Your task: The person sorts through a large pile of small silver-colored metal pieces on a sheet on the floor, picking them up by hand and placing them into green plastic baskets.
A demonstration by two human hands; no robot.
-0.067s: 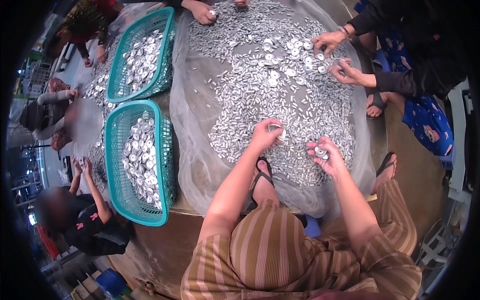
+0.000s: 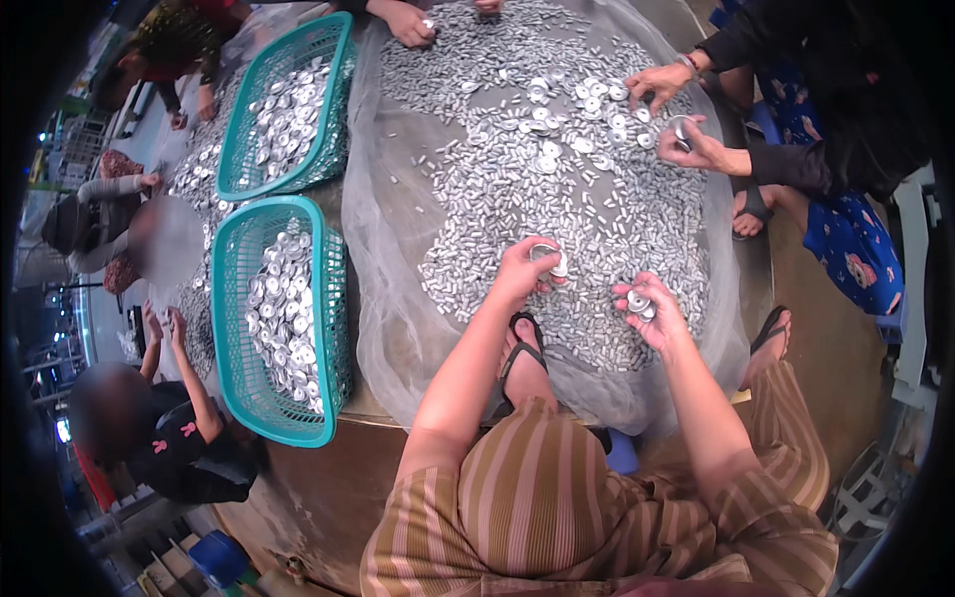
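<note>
My left hand [image 2: 525,271] grips a round silver metal disc [image 2: 558,265] by its edge, above a wide spread of small silver metal cylinders [image 2: 497,234]. To its right, my right hand [image 2: 659,316] is turned palm up, its fingers curled round a few silver discs with raised centres [image 2: 640,304]. Farther off, a loose group of similar discs [image 2: 594,99] lies on top of the cylinders. The cylinders rest on a sheer whitish mesh cloth [image 2: 383,298] spread over the table.
Two teal plastic baskets, a near one [image 2: 328,328] and a far one [image 2: 234,119], hold many silver discs at the left. Across at the right, a co-worker's hands [image 2: 696,147] handle discs. Another person's hand [image 2: 408,24] is at the far edge. More people sit at the left.
My left hand has tilted its disc slightly, so more of the face shows. My right hand stays nearly still. The co-worker's hand at the right has turned its disc a little.
</note>
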